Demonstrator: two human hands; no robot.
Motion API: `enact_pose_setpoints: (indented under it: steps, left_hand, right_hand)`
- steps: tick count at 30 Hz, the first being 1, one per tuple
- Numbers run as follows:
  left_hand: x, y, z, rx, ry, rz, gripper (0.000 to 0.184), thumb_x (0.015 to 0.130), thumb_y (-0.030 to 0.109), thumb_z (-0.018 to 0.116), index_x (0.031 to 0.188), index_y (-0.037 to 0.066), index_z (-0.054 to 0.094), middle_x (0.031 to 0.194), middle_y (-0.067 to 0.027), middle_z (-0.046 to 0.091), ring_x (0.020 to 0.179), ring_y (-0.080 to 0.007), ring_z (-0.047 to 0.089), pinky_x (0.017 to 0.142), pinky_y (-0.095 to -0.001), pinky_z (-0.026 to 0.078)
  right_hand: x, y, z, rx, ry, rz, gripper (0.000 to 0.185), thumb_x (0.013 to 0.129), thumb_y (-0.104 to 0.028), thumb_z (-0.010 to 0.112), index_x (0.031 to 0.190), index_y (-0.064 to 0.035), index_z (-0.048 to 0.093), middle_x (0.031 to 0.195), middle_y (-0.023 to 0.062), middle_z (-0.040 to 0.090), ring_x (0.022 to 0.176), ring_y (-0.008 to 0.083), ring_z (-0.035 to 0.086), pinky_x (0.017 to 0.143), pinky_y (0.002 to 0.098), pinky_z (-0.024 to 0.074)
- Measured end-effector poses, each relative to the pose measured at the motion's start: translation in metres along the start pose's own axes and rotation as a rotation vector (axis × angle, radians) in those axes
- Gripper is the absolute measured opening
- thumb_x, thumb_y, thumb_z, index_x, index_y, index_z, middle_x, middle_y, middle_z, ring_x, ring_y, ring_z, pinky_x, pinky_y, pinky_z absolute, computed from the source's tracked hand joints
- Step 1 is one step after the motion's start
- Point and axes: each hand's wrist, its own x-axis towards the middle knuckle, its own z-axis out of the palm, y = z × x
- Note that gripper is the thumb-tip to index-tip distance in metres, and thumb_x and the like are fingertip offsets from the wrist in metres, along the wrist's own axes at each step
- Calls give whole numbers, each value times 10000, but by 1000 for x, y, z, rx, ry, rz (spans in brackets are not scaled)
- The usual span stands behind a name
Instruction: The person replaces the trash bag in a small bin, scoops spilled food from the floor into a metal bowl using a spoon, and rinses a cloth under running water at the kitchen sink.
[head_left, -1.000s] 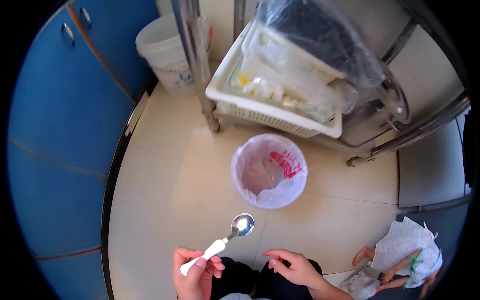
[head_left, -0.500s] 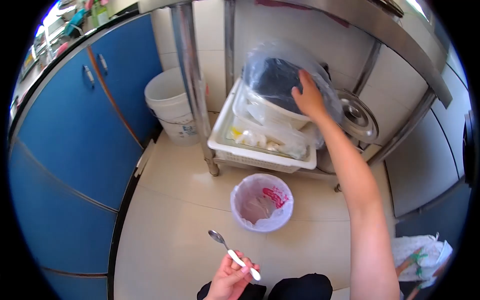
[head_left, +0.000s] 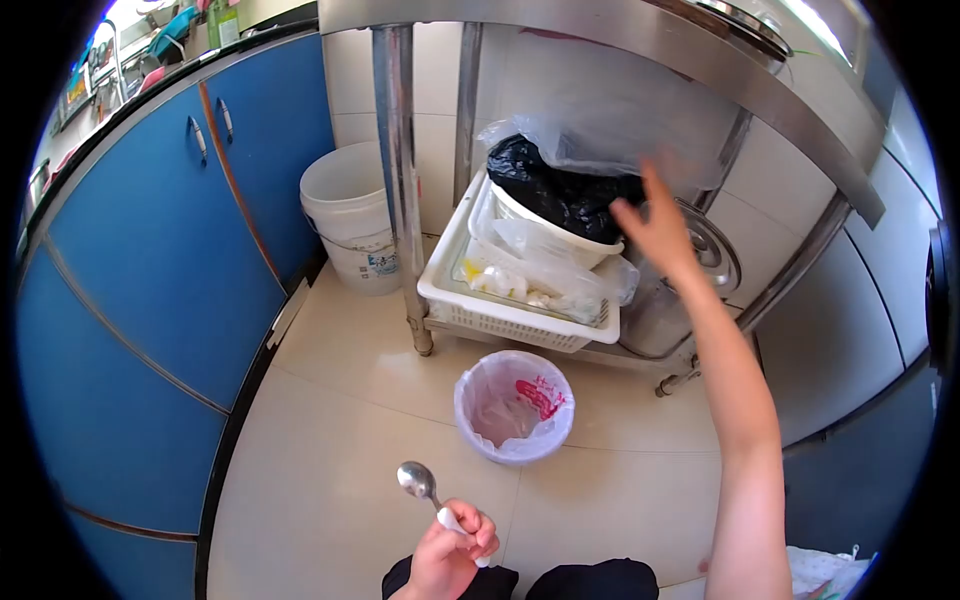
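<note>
In my left hand point(head_left: 455, 550) is a spoon point(head_left: 416, 480) with a metal bowl and a white handle, its bowl pointing up and away from me. My right hand point(head_left: 660, 225) reaches under the steel table with thumb and fingers apart, partly blurred. It is beside a black plastic bag point(head_left: 560, 190), which lies in a white basket point(head_left: 575, 240). A clear plastic bag point(head_left: 590, 140) billows above and behind the black one; whether my fingertips touch it I cannot tell. On the floor between my hands stands a small lined bin point(head_left: 515, 445) with red stains inside.
The steel table point(head_left: 400, 190) has a low shelf with a white perforated tray point(head_left: 510, 320) and a lidded metal pot point(head_left: 705, 260). A white bucket point(head_left: 350, 220) stands left of the table leg. Blue cabinets point(head_left: 150, 300) line the left side.
The clear bag has been swept up and back, uncovering the shiny black bag. My right hand has shifted slightly right and down. My left hand, still holding the spoon, has moved slightly left.
</note>
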Motion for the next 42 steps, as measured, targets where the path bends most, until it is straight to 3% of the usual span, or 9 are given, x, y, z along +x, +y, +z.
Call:
enact_pose_setpoints:
  steps: [4,13,16,22,25,27,33,35,42]
  left_hand:
    - [-8,-11,1,-4,-15,-53,164,677,19,481,834,51,446,689,-64,451,543,-120,355,525,-234,325]
    - [-26,13,-2,426,111,337,146,856,187,537,932,78,478,684,2,408,506,-77,331,461,-209,281]
    - [-4,20,-25,620,49,481,386,779,66,632,1081,85,390,866,-63,484,547,-99,430,487,-223,383]
    - [72,11,11,1297,-57,858,542,706,0,686,1172,35,414,843,-46,471,520,-61,392,476,-205,364]
    - [80,9,-5,1368,-174,688,383,716,-24,620,1076,22,497,863,-49,496,554,-70,433,482,-218,378]
    - [71,4,-6,1296,-163,553,281,720,-35,560,994,22,544,885,-45,521,610,-70,465,499,-217,387]
    - [52,-15,6,1072,-738,302,249,761,16,520,1008,32,529,881,-50,535,659,-115,484,552,-237,406]
    - [45,-15,5,969,-1049,-141,250,795,65,542,1041,26,537,923,-57,552,697,-100,480,570,-242,396]
    - [48,-6,-12,881,-1336,-195,252,774,109,585,1009,30,540,833,-58,571,662,-144,486,590,-276,407]
  right_hand:
    - [-3,4,33,-521,152,-186,542,752,-159,611,1262,-80,445,1244,133,494,1166,278,456,1015,410,302]
    - [-58,-95,25,-223,110,-416,200,661,-134,625,835,-44,587,813,87,607,875,218,569,914,440,374]
    - [-144,-136,10,-119,-85,-369,125,604,-160,664,646,-57,605,968,101,618,961,231,555,964,500,325]
    - [-225,-182,-25,57,-450,-226,272,639,-128,650,893,-43,605,1122,99,557,1077,241,506,955,563,304]
    - [-242,-171,-23,359,-612,-173,292,699,-142,617,976,-51,603,1030,89,579,983,271,544,980,512,295]
    - [-265,-123,3,904,-649,397,410,754,-142,578,1138,-5,539,1208,124,515,1162,321,441,985,447,326]
    - [-248,-83,45,630,-375,563,411,802,-155,524,1197,-42,507,1228,156,503,1139,331,465,962,360,363]
    - [-241,-78,48,646,-368,609,408,803,-153,521,1197,-45,507,1225,156,505,1136,331,467,960,361,365]
    - [-218,-68,35,704,-358,702,398,808,-148,508,1195,-52,510,1216,160,511,1126,331,476,951,362,372]
